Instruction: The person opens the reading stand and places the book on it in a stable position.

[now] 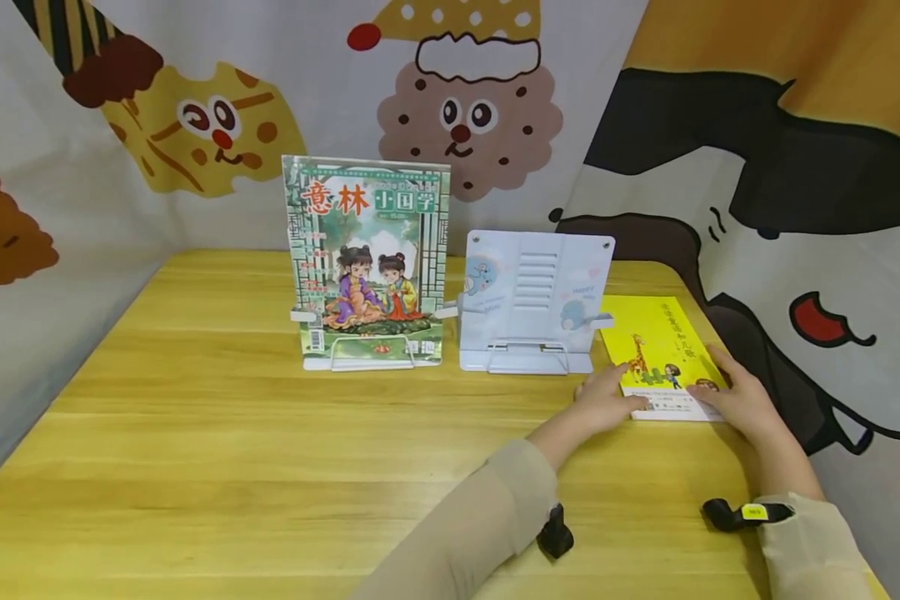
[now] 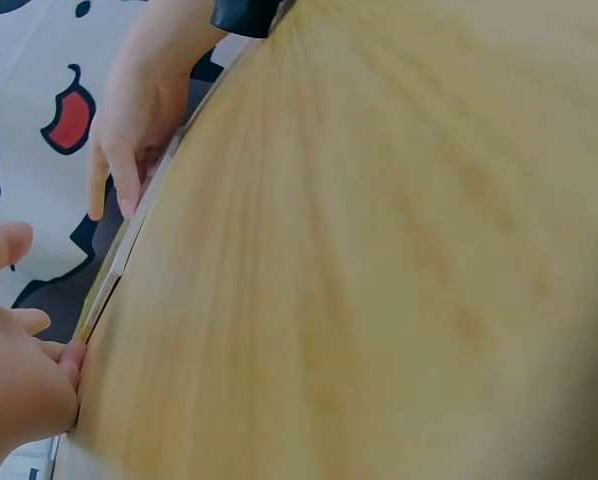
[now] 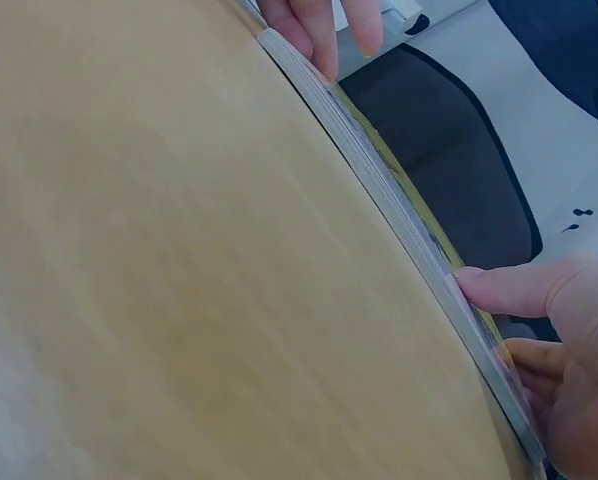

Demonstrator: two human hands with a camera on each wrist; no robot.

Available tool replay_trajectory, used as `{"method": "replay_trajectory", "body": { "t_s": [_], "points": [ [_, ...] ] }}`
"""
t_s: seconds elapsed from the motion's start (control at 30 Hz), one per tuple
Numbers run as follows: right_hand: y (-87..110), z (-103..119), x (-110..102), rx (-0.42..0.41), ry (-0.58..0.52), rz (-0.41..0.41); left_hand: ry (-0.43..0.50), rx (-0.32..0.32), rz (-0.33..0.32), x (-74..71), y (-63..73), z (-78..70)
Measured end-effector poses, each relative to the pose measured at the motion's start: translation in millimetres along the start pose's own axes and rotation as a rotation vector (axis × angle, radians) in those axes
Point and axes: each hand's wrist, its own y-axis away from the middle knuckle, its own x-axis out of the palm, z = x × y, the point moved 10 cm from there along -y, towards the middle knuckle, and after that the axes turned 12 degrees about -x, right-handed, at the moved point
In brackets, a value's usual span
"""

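Note:
A yellow book point(image 1: 660, 333) with a giraffe and a child on its cover lies flat at the right of the table. My left hand point(image 1: 602, 403) holds its left edge near the front corner, thumb over the white band. On the opposite edge, my right hand point(image 1: 746, 406) grips the book, its thumb on the cover and its fingers along the side. The right wrist view shows the page block point(image 3: 379, 190) low over the wood, with the right thumb point(image 3: 504, 290) at its edge.
Left of the book stands a pale blue book stand point(image 1: 536, 300) with side clips. Another stand beside it bears a green magazine point(image 1: 371, 258) with two cartoon girls. A printed cartoon curtain point(image 1: 330, 83) hangs behind the wooden table point(image 1: 270, 467).

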Motion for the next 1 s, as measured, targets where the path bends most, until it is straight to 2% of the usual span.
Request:
{"method": "replay_trajectory", "body": {
  "t_s": [0.2, 0.37, 0.53, 0.63, 0.7, 0.9, 1.0],
  "points": [
    [0.7, 0.7, -2.9, 0.02, -0.01, -0.045, 0.231, -0.023, 0.03, -1.3, 2.3, 6.4],
    [1.8, -0.1, -6.2, 0.036, 0.001, -0.088, 0.341, 0.018, 0.057, -1.6, 5.6, 8.4],
    [3.9, -0.7, -7.3, 0.098, -0.026, -0.113, 0.397, 0.07, 0.071, -3.6, 7.1, 7.6],
    [6.1, 1.4, -8.8, 0.144, -0.03, -0.125, 0.388, 0.079, 0.064, -4.7, 7.4, 7.5],
    [8.0, 4.1, -9.7, 0.172, -0.026, -0.131, 0.389, 0.079, 0.056, -4.9, 7.6, 7.9],
    [18.3, 7.1, -14.7, 0.303, -0.047, -0.171, 0.484, 0.055, 0.059, -4.6, 9.7, 11.1],
    [21.2, 3.8, -14.7, 0.355, -0.091, -0.181, 0.434, 0.056, 0.026, -6.3, 10.5, 11.7]
  ]
}}
